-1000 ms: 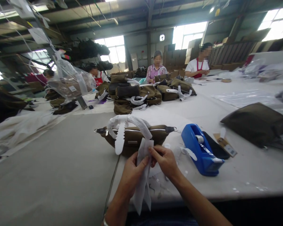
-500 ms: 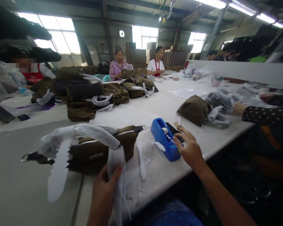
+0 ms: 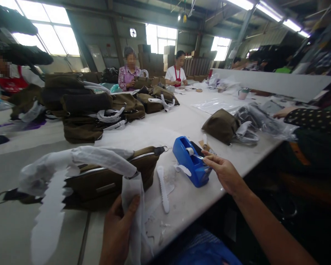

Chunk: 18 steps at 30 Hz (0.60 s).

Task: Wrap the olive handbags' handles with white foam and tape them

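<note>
One blue (glossy, wedge-shaped) tape dispenser [image 3: 190, 162], crinkled wrapping [image 3: 132, 213].

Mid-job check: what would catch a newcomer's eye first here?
Probably the blue tape dispenser on the pale table, with the right hand pinching tape at it. Next, the brown bag at near left, its handle wrapped in white, the left hand gripping a white strip hanging there.
</note>
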Motion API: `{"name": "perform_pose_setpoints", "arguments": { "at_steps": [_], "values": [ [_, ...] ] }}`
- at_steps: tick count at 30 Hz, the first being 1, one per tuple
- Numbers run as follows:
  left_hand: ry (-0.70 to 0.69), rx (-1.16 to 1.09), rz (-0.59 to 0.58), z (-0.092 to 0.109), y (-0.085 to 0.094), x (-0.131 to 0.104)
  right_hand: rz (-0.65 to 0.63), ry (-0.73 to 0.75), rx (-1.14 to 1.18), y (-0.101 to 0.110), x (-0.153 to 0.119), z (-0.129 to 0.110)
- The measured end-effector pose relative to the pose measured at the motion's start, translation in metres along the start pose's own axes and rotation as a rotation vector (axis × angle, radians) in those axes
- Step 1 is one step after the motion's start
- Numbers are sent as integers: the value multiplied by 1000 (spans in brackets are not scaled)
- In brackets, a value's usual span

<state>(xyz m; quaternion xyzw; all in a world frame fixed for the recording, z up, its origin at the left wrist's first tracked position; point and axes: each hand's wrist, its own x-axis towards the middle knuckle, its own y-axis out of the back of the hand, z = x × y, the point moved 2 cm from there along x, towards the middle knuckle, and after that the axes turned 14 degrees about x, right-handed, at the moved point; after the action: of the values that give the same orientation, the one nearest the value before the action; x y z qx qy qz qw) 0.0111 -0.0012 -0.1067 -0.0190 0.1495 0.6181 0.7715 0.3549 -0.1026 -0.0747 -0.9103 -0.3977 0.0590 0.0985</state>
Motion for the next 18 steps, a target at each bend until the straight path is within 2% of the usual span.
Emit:
{"name": "perform_pose_setpoints", "arguments": {
  "at_steps": [5,10,13,16,18],
  "values": [
    [5,16,0,-1,1,1,71,64,-67,7,-30,-5],
    [-5,23,13,-2,2,1,78,76,-264,20,-56,7],
    [-7,43,30,-5,3,2,80,141,-373,24,-59,11],
    [-10,47,24,-7,3,4,82,253,-441,22,-56,6],
    [-7,43,27,-7,3,4,68,275,-455,21,-53,3]
  ]
}}
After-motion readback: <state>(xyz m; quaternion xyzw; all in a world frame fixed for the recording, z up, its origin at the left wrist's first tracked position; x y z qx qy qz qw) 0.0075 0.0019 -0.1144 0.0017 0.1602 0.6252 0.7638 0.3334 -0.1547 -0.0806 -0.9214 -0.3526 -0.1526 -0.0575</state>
